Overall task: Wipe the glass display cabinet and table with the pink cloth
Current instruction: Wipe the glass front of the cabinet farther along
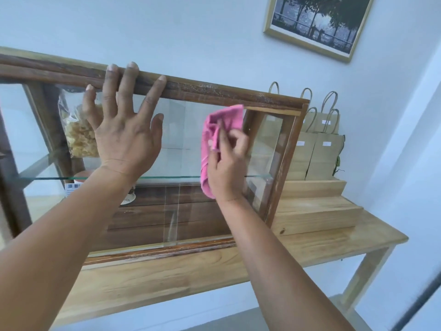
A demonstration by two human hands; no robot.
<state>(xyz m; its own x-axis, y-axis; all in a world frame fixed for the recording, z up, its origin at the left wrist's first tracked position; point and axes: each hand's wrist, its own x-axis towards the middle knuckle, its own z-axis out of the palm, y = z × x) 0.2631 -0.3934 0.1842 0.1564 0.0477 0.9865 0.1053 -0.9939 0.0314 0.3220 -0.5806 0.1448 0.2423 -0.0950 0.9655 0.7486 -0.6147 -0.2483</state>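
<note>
A small shop: glass display cabinet (167,139), labelled paper bags (319,151) beside it

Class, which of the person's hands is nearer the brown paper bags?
Right. The right hand, gripping the pink cloth, is just left of the paper bags; the left hand rests farther left.

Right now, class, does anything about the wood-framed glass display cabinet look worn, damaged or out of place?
Yes: the wood-framed glass display cabinet has worn, whitish, flaking finish along its right front post and bottom front rail. Otherwise nothing looks spilled or askew; the brown paper bags stand upright beside it.
</note>
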